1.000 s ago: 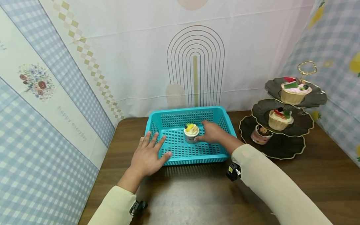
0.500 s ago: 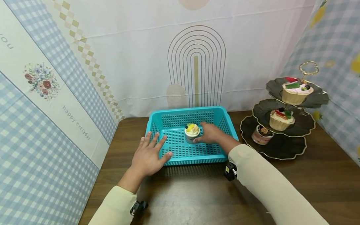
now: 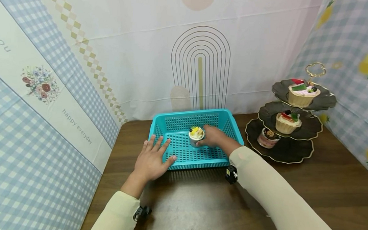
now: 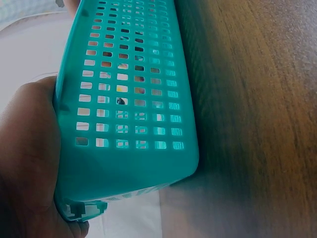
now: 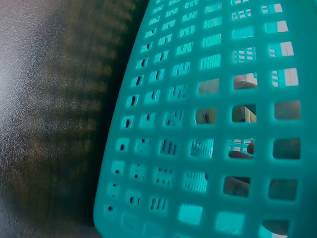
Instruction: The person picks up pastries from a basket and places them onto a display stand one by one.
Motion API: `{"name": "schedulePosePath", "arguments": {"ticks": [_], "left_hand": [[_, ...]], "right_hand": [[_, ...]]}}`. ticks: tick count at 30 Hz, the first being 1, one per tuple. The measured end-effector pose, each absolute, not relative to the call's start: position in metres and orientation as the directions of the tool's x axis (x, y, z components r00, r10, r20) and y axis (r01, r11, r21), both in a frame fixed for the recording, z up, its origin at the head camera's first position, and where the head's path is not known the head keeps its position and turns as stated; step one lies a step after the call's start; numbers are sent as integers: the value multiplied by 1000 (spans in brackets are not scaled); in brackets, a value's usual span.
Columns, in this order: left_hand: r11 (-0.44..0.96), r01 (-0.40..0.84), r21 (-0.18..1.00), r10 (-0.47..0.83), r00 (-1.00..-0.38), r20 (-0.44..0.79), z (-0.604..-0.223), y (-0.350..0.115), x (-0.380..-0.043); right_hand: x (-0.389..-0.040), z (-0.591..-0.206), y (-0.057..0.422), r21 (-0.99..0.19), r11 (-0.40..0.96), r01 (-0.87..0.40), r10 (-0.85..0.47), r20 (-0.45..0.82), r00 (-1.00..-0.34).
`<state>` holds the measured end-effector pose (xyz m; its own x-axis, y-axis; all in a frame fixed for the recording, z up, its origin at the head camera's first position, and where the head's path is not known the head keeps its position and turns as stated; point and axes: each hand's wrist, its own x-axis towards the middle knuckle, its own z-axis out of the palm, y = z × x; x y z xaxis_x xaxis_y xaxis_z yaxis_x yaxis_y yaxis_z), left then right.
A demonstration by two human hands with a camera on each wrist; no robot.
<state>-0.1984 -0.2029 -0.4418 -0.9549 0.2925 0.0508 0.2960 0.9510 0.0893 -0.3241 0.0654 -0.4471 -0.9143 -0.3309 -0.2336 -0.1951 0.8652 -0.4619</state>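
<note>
A turquoise plastic basket (image 3: pixel 201 163) with slotted sides stands on the wooden table. Inside it is a clear dessert cup (image 3: pixel 196 134) topped with cream, yellow fruit pieces and a dark berry. My right hand (image 3: pixel 214 137) reaches over the front wall and holds this cup from its right side, thumb in front. Spread, straight fingers of my left hand (image 3: pixel 152 161) lie over the basket's front left corner. In the left wrist view the left hand (image 4: pixel 29 148) touches the rim. Through the holes in the right wrist view, parts of the right fingers (image 5: pixel 237 186) show.
To the right stands a three-tier dark stand (image 3: pixel 290 153) with gold edges. Its upper tiers bear a cupcake (image 3: pixel 302 96) and another cupcake (image 3: pixel 287 123); a pink dessert cup (image 3: pixel 267 139) sits on the bottom tier. Patterned cloths (image 3: pixel 133 56) hang behind and at both sides.
My right hand has shifted slightly left against the cup, its forearm and wrist camera moving left too. The left hand and basket stay essentially in place.
</note>
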Motion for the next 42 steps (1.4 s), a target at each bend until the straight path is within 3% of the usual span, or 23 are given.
{"name": "schedulePosePath", "arguments": {"ticks": [24,42], "left_hand": [[949,305,81,299,-951,80,-443,-203,-198],[948,305,90,299,-952,70,-441,-204,-197]], "right_hand": [[-331,-455,57,-428,887,-174,-298,-242,-923],[-322,-448,70,-530,816,-232,-361,-153,-920]]}}
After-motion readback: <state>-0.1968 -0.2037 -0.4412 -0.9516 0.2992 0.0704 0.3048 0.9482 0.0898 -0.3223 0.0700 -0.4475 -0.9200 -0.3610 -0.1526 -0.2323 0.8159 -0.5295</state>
